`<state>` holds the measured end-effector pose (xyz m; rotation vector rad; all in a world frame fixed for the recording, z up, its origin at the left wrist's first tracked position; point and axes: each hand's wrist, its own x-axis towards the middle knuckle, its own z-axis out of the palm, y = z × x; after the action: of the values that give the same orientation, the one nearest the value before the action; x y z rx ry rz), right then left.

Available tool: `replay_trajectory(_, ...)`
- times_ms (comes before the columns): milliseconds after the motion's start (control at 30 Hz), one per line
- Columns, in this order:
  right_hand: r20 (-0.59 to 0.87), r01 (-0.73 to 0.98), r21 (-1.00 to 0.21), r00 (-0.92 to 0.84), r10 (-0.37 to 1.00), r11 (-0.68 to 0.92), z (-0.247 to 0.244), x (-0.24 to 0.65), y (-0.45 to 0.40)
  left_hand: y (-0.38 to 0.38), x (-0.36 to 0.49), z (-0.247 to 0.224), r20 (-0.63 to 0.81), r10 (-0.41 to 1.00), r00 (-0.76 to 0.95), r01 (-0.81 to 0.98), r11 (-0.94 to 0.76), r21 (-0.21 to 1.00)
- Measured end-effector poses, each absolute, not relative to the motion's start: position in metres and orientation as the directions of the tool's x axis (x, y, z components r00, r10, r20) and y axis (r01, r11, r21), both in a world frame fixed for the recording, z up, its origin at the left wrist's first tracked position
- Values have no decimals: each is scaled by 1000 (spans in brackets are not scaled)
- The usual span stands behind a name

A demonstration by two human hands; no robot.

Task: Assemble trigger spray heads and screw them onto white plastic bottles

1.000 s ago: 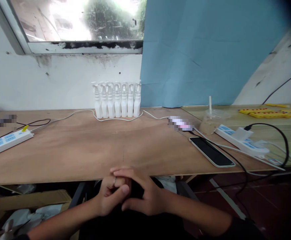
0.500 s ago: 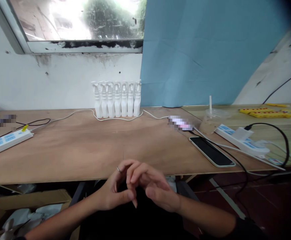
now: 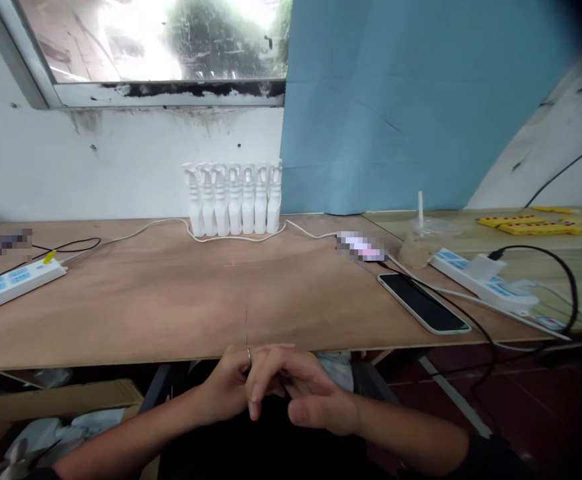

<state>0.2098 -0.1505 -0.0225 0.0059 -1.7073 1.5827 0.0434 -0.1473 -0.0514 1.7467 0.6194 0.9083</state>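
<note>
My left hand [image 3: 228, 387], with a ring on one finger, is at the table's near edge, touching my right hand. Its fingers are largely hidden behind the other hand. My right hand [image 3: 308, 390] lies across it with fingers apart and slightly bent, and nothing shows in it. Both are over my dark clothing. Several white spray bottles [image 3: 235, 203] stand upright in a row at the back of the brown table [image 3: 145, 313], against the wall.
On the right lie a black-screened phone [image 3: 423, 303], a power strip [image 3: 481, 283], a cup with a straw [image 3: 418, 247] and yellow packets [image 3: 541, 228]. Another power strip [image 3: 18, 283] is on the left. Below it sits a cardboard box [image 3: 115, 393] with white items. Cables cross the table.
Both my hands have moved down toward my body and closer together. My right hand now overlaps my left. Objects on the table have not moved.
</note>
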Motion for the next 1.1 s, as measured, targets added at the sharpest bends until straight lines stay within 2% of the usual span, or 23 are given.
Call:
replay_trajectory(100, 523, -486, -847, -694, 495, 214, -24, 209, -152, -148, 44, -52, 320, 758, 568, -1, -388, 922)
replay_trajectory(200, 528, -521, -837, -691, 493, 166, -24, 210, -152, -150, 41, -49, 292, 739, 607, -3, -365, 931)
replay_trajectory(333, 519, -520, -842, -711, 474, 141, -24, 210, -151, -149, 36, -46, 344, 656, 672, -72, -405, 912)
replay_trajectory(467, 507, -454, -862, -743, 437, 227, -26, 208, -152, -148, 38, -44, 414, 621, 665, -137, -444, 886)
replay_trajectory(533, 537, -442, -843, -727, 428, 306, -29, 206, -153, -149, 40, -44, 467, 635, 615, -196, -451, 871)
replay_trajectory(633, 587, -430, -803, -692, 420, 414, -32, 204, -153, -151, 42, -46, 457, 693, 558, -211, -414, 886)
replay_trajectory(733, 599, -410, -789, -678, 426, 458, -35, 202, -154, -154, 43, -49, 447, 718, 533, -176, -423, 889)
replay_trajectory(867, 632, -419, -765, -636, 442, 489, -37, 201, -156, -157, 44, -52, 522, 695, 494, -210, -488, 847)
replay_trajectory(967, 603, -428, -793, -653, 458, 433, -37, 202, -156, -157, 44, -52, 486, 709, 511, -159, -478, 864)
replay_trajectory(1100, 522, -497, -845, -680, 515, 198, -37, 205, -153, -154, 43, -48, 390, 725, 567, -81, -422, 903)
